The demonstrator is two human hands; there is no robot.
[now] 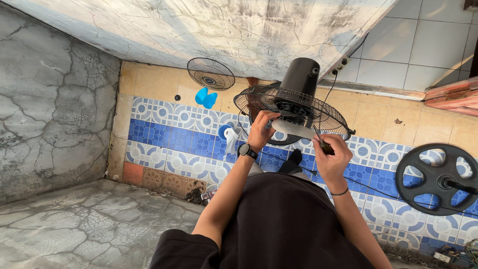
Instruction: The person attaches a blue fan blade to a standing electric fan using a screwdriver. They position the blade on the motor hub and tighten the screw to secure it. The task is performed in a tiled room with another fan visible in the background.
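- Black wire is what the rear fan guard is made of: round, dished, thin radial spokes. It's seen just right of frame centre, w/ the black cylindrical motor housing rising from it at 12 o'clock.
- Left hand is placed on the guard's rim at its 8 o'clock; fingers are curled onto the wires in a grasp. A black wristwatch is worn on that wrist.
- Right hand is held at the guard's 5 o'clock, fingers pinched shut around a small dark handle; what tool it is can't be told. A thin dark band is worn on that wrist.
- A pale, flat, elongated blade-like piece is seen lying across the guard's lower part, btwn the two hands.
- A thin black cord is run from the fan toward 4 o'clock over the tiles.
- Second wire guard, smaller in view, is propped at 10 o'clock of the fan; blue plastic blades lie just below it.
- Heavy black round base w/ spoke-shaped cutouts is set well apart at 3 o'clock.
- Floor is glossy ceramic tile: blue & white circle pattern, yellowish border. Cracked grey concrete is seen at 9 o'clock.
- No readable labels or signs are made out.
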